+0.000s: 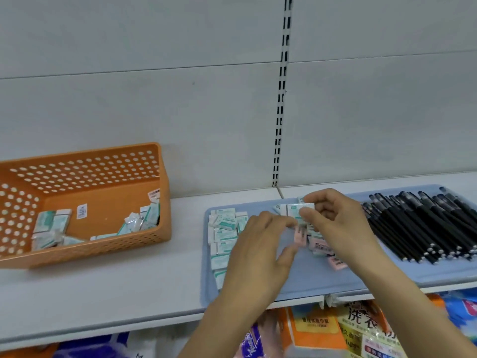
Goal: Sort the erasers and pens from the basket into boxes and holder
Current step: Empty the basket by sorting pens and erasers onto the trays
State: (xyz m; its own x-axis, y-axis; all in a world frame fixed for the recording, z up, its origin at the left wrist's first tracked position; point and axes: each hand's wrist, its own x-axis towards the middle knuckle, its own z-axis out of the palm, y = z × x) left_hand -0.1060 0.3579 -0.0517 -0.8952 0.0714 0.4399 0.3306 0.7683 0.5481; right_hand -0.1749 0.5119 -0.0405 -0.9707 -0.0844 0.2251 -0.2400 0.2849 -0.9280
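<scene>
Perforated orange plastic basket on the left of the white shelf, rectangular, walls dotted with round holes, rim smooth; inside, a scatter of small flat erasers in white-and-mint paper sleeves, some in crinkled clear wrap, bunched toward the left and right ends. To the right, well apart from the basket, a shallow pale-blue tray with rounded corners. On its left part, more mint-sleeved erasers laid flat in rough rows; in its middle, pink-sleeved erasers, partly hidden by the hands; on its right part, a heap of slim black pens lying slantwise, matte barrels, pale end caps toward the front. Right hand above the tray's middle, grip closed in a pinch of thumb and forefinger on a small stack of mint erasers held up on edge. Left hand just beside it, fingers loosely bent, fingertips at a pink eraser; whether pinching or merely touching, cannot tell. Behind, plain grey-white back panels with a slotted upright strip. Below the shelf edge, colourful printed packages, orange, yellow and blue, blurred.
</scene>
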